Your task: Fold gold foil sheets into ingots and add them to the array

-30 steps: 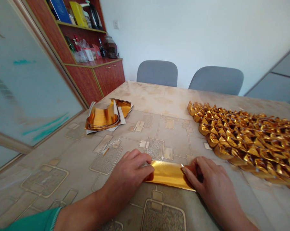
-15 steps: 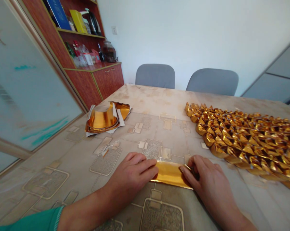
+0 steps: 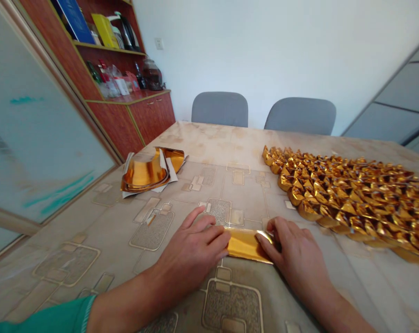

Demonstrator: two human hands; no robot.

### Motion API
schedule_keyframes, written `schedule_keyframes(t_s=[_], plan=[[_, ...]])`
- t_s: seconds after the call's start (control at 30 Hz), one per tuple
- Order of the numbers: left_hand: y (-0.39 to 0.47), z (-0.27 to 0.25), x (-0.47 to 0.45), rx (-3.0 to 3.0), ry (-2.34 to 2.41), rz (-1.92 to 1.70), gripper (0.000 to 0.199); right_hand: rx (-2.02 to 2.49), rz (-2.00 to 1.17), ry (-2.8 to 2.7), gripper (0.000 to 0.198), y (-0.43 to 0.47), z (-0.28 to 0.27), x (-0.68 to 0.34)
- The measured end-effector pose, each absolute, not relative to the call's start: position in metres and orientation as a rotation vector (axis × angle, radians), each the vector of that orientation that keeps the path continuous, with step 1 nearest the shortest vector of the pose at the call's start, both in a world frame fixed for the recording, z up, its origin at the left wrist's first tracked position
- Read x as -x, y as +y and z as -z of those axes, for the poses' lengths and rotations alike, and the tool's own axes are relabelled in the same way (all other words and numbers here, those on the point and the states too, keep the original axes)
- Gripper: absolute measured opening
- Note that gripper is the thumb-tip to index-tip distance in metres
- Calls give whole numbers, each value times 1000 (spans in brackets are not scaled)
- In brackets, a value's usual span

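A folded strip of shiny gold foil paper (image 3: 246,243) lies flat on the patterned tabletop in front of me. My left hand (image 3: 198,238) grips its left end, the fingertips bent over the foil and one finger lifted a little. At the other end, my right hand (image 3: 292,245) pinches the foil between thumb and curled fingers, and the corner there bends up. Beyond my left hand, a curved stack of gold foil sheets (image 3: 145,171) with white backs rests on the table. Rows of folded gold foil pieces (image 3: 348,194) spread over the right side.
Two grey chairs (image 3: 219,108) stand behind the far edge of the table (image 3: 226,134). A reddish wooden cabinet (image 3: 143,115) with bottles and a kettle is at the back left, beside a frosted glass door (image 3: 53,120). A small scrap (image 3: 151,219) lies left of my hands.
The view has shifted slightly. My left hand has lifted a finger off the foil paper, and my right hand has curled the strip's right corner upward a little.
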State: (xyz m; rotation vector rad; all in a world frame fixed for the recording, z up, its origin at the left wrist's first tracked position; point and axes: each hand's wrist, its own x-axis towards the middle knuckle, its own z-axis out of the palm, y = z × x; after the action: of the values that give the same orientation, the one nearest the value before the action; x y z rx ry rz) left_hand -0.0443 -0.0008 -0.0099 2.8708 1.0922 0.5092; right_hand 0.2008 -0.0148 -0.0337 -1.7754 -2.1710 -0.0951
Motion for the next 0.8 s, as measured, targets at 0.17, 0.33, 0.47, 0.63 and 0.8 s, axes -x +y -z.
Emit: schedule_keyframes(t_s=[0.17, 0.33, 0.47, 0.63, 0.8], plan=[[0, 24, 45, -2944, 1030, -573, 20, 1740, 112, -2182, 17, -15, 33, -200], [-2, 23, 47, -2985, 1040, -644, 24, 1741, 120, -2199, 15, -14, 33, -199], [-11, 16, 43, -2999, 923, -631, 30, 1736, 104, -2194, 13, -14, 34, -199], [-25, 17, 38, -2911, 744, -425, 46, 1704, 130, -2175, 15, -15, 38, -200], [-24, 14, 38, -2770, 763, -259, 65, 1708, 140, -2180, 17, -14, 39, -201]])
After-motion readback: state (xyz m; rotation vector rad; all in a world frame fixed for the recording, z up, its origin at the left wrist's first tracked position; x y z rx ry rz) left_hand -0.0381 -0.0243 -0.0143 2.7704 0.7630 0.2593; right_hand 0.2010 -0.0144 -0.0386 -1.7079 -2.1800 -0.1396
